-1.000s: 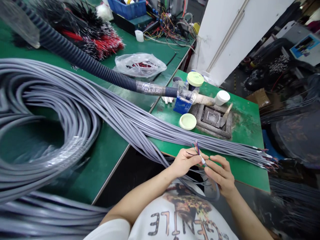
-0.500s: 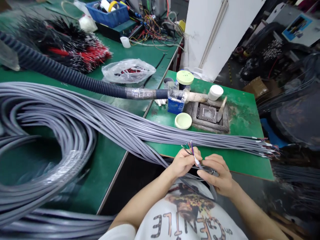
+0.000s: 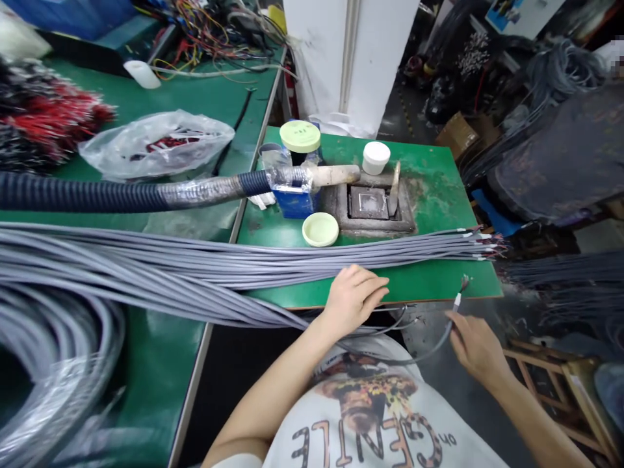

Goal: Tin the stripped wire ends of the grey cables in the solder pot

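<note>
My right hand [image 3: 475,344] is closed on a grey cable [image 3: 441,339] just below its white-wrapped end, where short stripped wires fan out. The cable curves back to the left, low across my shirt. My left hand [image 3: 353,296] is over the front edge of the green board, with fingers pointing right, slightly apart, and nothing visible between them. Right behind it lies a long bundle of grey cables [image 3: 292,263], whose stripped ends with white wraps gather at the board's right side. A few other cable ends [image 3: 409,312] hang below the board's edge, close to my left hand.
On the green board [image 3: 433,195] stand a solder pot [image 3: 369,203] with a spatula-like tool [image 3: 394,188], a white lidded jar [image 3: 376,158], a pale green lid [image 3: 320,229] and a blue box [image 3: 295,203]. A ribbed hose [image 3: 88,192] reaches over from the left. A plastic bag [image 3: 160,143] lies behind it.
My hands have moved apart. The right hand has carried the cable end to the right, and the left has let go of it. The view has turned right.
</note>
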Demonstrator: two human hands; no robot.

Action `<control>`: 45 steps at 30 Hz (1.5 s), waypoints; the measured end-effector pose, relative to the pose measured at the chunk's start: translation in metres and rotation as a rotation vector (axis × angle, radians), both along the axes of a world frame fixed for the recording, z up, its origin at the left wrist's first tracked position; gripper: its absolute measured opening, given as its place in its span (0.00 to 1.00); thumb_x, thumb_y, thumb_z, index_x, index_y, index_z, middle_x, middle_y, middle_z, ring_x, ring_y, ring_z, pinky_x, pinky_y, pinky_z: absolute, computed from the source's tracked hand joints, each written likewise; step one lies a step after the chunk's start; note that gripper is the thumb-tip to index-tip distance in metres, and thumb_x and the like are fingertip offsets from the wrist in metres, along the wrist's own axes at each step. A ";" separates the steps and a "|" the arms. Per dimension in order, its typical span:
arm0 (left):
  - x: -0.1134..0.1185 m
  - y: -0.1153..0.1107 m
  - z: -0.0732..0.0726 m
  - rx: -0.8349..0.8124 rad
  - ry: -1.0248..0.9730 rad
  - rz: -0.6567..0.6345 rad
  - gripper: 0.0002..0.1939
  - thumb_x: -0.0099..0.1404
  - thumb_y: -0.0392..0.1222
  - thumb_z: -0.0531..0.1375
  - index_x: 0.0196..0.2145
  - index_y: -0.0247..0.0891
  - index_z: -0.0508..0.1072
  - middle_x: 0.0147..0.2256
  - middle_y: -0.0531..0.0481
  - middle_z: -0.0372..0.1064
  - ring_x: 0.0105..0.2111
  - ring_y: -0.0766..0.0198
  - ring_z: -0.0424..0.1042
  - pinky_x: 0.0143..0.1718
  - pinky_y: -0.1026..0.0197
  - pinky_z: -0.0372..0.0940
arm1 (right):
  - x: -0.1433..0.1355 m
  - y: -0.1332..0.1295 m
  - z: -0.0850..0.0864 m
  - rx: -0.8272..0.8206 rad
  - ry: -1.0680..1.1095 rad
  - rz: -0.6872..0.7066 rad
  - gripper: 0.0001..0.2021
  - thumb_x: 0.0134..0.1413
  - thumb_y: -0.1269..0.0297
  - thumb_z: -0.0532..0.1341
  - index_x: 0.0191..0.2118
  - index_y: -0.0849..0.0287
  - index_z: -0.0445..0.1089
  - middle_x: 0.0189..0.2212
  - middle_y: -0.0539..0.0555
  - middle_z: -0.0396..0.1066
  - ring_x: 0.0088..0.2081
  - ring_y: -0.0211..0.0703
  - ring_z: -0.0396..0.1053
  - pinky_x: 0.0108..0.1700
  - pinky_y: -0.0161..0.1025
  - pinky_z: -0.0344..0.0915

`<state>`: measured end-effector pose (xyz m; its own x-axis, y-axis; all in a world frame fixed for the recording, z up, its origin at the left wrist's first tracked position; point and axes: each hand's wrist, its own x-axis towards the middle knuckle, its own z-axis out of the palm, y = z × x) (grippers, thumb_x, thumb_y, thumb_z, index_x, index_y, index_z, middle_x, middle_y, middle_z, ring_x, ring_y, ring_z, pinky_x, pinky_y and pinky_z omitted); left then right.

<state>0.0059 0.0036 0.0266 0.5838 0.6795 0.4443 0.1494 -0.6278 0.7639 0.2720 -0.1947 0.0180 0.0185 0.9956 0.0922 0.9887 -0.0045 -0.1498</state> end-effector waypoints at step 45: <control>-0.003 -0.015 0.006 -0.911 -0.494 -0.050 0.10 0.53 0.44 0.68 0.26 0.35 0.77 0.27 0.50 0.69 0.27 0.68 0.66 0.34 0.63 0.63 | -0.115 0.120 0.047 -0.015 0.802 0.167 0.07 0.61 0.62 0.56 0.34 0.58 0.68 0.26 0.48 0.67 0.28 0.35 0.63 0.31 0.33 0.59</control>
<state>0.0024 -0.0111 0.0329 0.5134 0.8577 -0.0285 -0.3198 0.2220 0.9211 0.1565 -0.0750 0.0647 -0.0756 0.9920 0.1012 0.5690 0.1262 -0.8126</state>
